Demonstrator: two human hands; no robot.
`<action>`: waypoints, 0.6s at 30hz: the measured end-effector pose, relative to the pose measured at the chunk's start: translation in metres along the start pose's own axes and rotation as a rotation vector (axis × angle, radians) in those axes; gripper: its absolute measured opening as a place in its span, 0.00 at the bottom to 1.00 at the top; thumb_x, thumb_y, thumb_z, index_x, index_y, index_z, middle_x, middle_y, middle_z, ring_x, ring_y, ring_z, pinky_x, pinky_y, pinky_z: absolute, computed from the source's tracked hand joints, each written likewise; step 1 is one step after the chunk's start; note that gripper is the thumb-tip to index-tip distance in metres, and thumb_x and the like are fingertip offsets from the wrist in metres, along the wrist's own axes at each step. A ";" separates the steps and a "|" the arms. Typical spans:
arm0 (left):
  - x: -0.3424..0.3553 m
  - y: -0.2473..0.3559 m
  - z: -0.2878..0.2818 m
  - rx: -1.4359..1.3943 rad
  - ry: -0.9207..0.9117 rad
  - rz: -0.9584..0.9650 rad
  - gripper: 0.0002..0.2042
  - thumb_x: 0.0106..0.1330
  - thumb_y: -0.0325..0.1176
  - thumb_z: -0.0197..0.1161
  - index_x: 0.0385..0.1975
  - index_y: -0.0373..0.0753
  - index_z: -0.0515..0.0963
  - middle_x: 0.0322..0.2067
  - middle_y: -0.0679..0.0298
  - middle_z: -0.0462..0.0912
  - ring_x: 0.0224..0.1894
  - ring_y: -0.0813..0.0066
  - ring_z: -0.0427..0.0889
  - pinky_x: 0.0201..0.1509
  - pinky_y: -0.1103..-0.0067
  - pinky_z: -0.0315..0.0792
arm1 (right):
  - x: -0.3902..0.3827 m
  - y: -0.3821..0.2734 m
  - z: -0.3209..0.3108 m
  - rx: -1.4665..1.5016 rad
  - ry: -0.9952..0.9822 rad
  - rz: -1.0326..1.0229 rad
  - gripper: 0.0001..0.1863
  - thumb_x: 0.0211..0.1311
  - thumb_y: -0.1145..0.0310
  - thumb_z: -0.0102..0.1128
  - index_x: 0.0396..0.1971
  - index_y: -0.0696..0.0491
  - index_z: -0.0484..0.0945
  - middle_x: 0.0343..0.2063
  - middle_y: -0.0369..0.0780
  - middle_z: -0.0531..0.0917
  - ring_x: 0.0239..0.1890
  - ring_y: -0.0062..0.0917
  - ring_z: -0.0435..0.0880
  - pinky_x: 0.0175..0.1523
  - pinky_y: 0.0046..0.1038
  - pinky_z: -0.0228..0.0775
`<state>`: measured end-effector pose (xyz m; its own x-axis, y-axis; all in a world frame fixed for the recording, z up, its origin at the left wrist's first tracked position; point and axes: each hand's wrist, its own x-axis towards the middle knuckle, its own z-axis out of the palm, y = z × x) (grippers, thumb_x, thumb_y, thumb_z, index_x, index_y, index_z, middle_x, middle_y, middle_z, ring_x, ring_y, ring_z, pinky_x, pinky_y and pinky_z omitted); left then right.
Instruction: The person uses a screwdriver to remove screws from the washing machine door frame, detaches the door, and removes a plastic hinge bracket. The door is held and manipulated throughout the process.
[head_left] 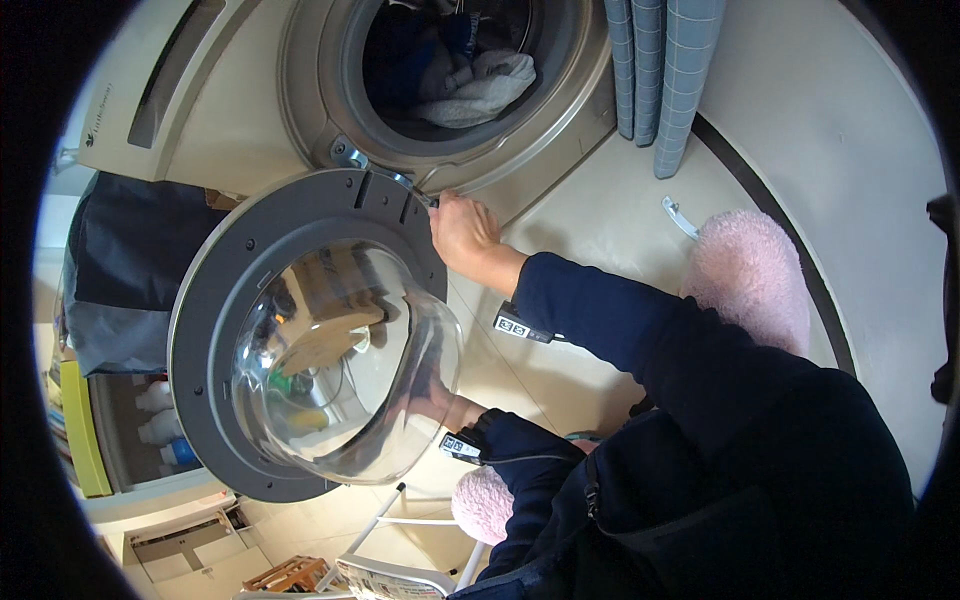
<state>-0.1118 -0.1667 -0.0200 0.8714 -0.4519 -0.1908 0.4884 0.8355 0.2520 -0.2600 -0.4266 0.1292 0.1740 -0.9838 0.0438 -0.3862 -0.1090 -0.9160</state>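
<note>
A washing machine door (197, 390) swings wide with its clear glass bowl (425, 345) facing up. My right hand (466, 236) is closed at the door's rim beside the metal hinge (347, 152); whatever its fingertips pinch is hidden. My left hand (436, 402) reaches behind the lower side of the bowl, and its fingers show only blurred through the glass. Inside the drum opening of the beige washing machine (570, 135) lie a white towel-like cloth (485, 92) and dark clothes (405, 65).
Grey checked curtains (690, 75) hang beside the machine. A dark fabric bag (125, 270) and bottles (158, 428) on a shelf are at the left. Pink fluffy slippers (750, 270) are on my feet. A white-framed folding stool (385, 520) stands at the bottom.
</note>
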 end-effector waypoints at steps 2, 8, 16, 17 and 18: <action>0.001 -0.001 0.001 -0.052 0.026 0.009 0.55 0.36 0.48 0.79 0.66 0.29 0.59 0.69 0.45 0.55 0.71 0.38 0.43 0.67 0.32 0.29 | 0.011 -0.004 -0.001 0.137 -0.063 0.123 0.14 0.63 0.63 0.56 0.30 0.61 0.76 0.23 0.49 0.82 0.26 0.42 0.82 0.30 0.40 0.72; 0.008 0.003 0.002 -0.170 -0.096 -0.128 0.55 0.35 0.46 0.79 0.66 0.30 0.59 0.70 0.47 0.53 0.72 0.37 0.38 0.64 0.30 0.25 | 0.032 0.013 -0.007 1.603 -0.744 1.175 0.11 0.61 0.63 0.60 0.31 0.55 0.71 0.20 0.34 0.70 0.11 0.11 0.59 0.13 0.15 0.48; 0.002 -0.008 -0.022 0.635 -0.217 0.328 0.55 0.36 0.47 0.78 0.67 0.31 0.58 0.71 0.45 0.49 0.72 0.37 0.37 0.63 0.30 0.24 | 0.012 0.006 -0.005 0.561 -0.262 0.494 0.09 0.54 0.68 0.67 0.23 0.56 0.76 0.21 0.41 0.80 0.24 0.26 0.80 0.22 0.29 0.68; 0.000 -0.009 -0.023 0.682 -0.232 0.340 0.55 0.36 0.48 0.78 0.67 0.31 0.58 0.71 0.45 0.49 0.72 0.36 0.37 0.63 0.29 0.25 | 0.007 0.005 -0.003 0.169 -0.081 0.299 0.12 0.58 0.64 0.64 0.27 0.58 0.78 0.25 0.45 0.84 0.30 0.33 0.84 0.34 0.37 0.73; 0.002 -0.007 -0.020 0.588 -0.217 0.291 0.55 0.37 0.48 0.78 0.68 0.32 0.57 0.71 0.45 0.49 0.72 0.36 0.37 0.64 0.30 0.25 | 0.004 0.006 -0.002 0.062 -0.051 0.188 0.13 0.59 0.62 0.63 0.28 0.59 0.78 0.25 0.45 0.84 0.30 0.35 0.84 0.36 0.39 0.73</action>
<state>-0.1148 -0.1675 -0.0408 0.9302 -0.3389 0.1410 0.1238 0.6513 0.7486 -0.2637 -0.4317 0.1246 0.1508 -0.9773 -0.1490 -0.3603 0.0860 -0.9289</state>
